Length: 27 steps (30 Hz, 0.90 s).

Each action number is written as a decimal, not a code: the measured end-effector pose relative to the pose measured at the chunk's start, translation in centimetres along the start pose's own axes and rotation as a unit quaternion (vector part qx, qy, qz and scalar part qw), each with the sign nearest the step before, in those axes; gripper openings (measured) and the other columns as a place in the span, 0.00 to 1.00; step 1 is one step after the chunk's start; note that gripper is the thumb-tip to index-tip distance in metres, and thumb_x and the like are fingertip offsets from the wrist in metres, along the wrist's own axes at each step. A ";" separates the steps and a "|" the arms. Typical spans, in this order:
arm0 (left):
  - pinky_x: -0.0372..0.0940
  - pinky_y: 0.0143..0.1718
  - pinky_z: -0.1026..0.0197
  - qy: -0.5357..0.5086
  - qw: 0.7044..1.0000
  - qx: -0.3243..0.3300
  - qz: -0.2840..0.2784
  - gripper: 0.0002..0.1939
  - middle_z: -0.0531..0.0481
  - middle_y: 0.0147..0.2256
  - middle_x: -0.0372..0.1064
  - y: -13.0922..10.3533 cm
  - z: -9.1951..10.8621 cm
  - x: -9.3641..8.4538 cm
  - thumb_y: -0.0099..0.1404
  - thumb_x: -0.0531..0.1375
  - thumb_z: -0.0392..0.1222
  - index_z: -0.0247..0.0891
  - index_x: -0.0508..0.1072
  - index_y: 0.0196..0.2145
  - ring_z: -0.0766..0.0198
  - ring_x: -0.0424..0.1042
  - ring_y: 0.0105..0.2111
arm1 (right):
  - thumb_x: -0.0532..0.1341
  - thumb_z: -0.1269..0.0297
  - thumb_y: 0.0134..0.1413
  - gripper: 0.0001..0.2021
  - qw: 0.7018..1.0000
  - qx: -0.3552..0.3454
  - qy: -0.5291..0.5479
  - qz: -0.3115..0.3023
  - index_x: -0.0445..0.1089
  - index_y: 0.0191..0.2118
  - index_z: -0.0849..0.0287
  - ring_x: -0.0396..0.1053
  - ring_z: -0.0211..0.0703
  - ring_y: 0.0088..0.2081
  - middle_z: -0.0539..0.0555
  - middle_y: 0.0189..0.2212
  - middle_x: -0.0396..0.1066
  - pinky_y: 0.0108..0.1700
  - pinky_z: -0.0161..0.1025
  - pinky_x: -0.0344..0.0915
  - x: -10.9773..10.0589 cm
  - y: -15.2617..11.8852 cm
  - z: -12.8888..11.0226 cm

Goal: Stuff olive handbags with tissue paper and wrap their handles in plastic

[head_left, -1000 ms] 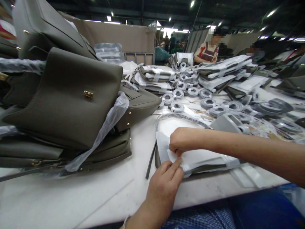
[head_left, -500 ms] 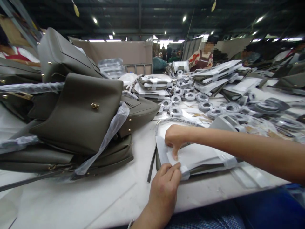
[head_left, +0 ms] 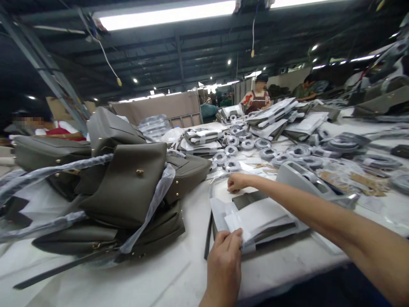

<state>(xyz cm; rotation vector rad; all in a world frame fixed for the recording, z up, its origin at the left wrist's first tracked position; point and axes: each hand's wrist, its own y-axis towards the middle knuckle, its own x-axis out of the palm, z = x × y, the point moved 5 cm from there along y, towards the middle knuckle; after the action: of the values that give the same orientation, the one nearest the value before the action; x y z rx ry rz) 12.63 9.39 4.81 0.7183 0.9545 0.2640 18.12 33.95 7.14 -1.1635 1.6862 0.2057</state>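
My left hand (head_left: 224,260) rests at the near edge of the white table (head_left: 153,277), fingers pinching the corner of a white paper sheet (head_left: 255,215) that wraps a flat grey-green leather piece (head_left: 247,198). My right hand (head_left: 235,182) reaches farther out, fingers curled, touching the far end of that leather piece beside a plastic-wrapped strap loop (head_left: 220,177). Whether it grips anything is unclear.
A heap of olive-grey handbags (head_left: 128,187) in clear plastic fills the left. Coiled wrapped straps (head_left: 265,149) and wrapped flat pieces (head_left: 204,138) cover the far table. A grey tape dispenser (head_left: 303,177) stands right of my arm. Other people sit at the back and far left.
My right hand left the paper by my left hand and moved farther away to the far end of the leather piece. The camera tilted up, showing more ceiling.
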 end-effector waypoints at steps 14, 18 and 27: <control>0.74 0.37 0.59 0.001 0.999 -0.012 0.044 0.20 0.48 0.42 0.78 -0.2 0.2 0.3 0.63 0.52 0.23 0.39 0.73 0.46 0.58 0.72 0.38 | 0.67 0.39 0.43 0.28 0.992 -0.041 0.119 -0.025 0.80 0.43 0.57 0.73 0.49 0.39 0.51 0.35 0.78 0.40 0.37 0.66 4.5 -1.0 0.6; 0.74 0.39 0.60 0.014 0.997 -0.002 0.074 0.19 0.48 0.44 0.78 -0.8 -0.3 0.7 0.63 0.51 0.23 0.39 0.73 0.44 0.59 0.73 0.39 | 0.69 0.44 0.45 0.22 0.984 -0.003 0.174 -0.027 0.81 0.38 0.57 0.74 0.46 0.37 0.50 0.31 0.79 0.36 0.35 0.67 4.6 -0.2 1.0; 0.75 0.46 0.57 0.031 0.999 0.021 0.024 0.21 0.45 0.49 0.77 -1.4 -0.6 0.8 0.61 0.54 0.23 0.38 0.71 0.49 0.58 0.75 0.45 | 0.63 0.53 0.63 0.15 0.979 0.061 0.191 0.045 0.75 0.37 0.62 0.75 0.44 0.40 0.52 0.36 0.77 0.47 0.47 0.71 4.5 0.6 1.1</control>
<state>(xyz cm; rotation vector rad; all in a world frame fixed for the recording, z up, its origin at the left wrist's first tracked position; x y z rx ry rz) 12.45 8.97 3.13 0.7764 1.0061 0.3103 18.36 32.26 2.76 -1.0828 2.0584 -0.0713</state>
